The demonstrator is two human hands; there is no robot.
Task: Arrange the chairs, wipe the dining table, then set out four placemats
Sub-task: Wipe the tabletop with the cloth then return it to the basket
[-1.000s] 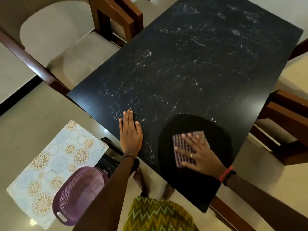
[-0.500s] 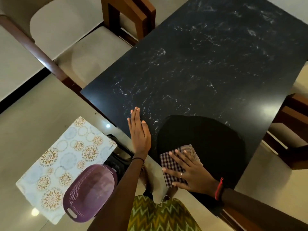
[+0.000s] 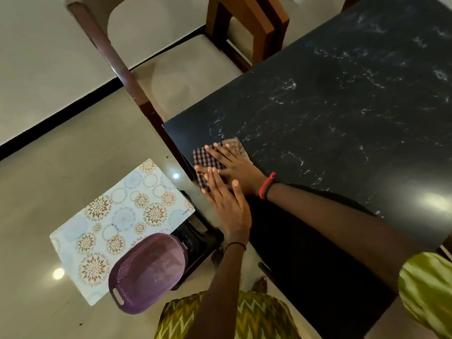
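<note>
The right hand's [image 3: 236, 167] fingers [image 3: 212, 152] are straight and spread, lying flat on a folded cloth [image 3: 208, 159] and pressing it down rather than gripping it. The left hand's [image 3: 231, 209] fingers [image 3: 215, 185] are also straight and held close together. Their tips reach over the near edge of the cloth and touch the side of the right hand, and the thumb sticks out to the right. Neither hand curls round anything.

The cloth has a fine check of dark maroon and white and is folded to a rough square. Its far corner looks paler and more beige. It lies on the table [image 3: 342, 106] at the edge nearest the person, close to the table's left corner. Whether it hangs over that edge cannot be told.

A red band [image 3: 267, 185] circles the right wrist and a thin black thread [image 3: 235, 244] the left. The table top is black and glossy, flecked with broken white veins.

Beyond the corner stands a chair [image 3: 186, 77] with a dark wooden frame and a cream seat, its seat just beside the table's side. On the floor side, left of the hands, a placemat [image 3: 117, 216] printed with pale blue rings and golden flowers rests on a black stool [image 3: 195, 243]. A purple mesh basket [image 3: 149, 272] sits on the near corner of the placemat.
</note>
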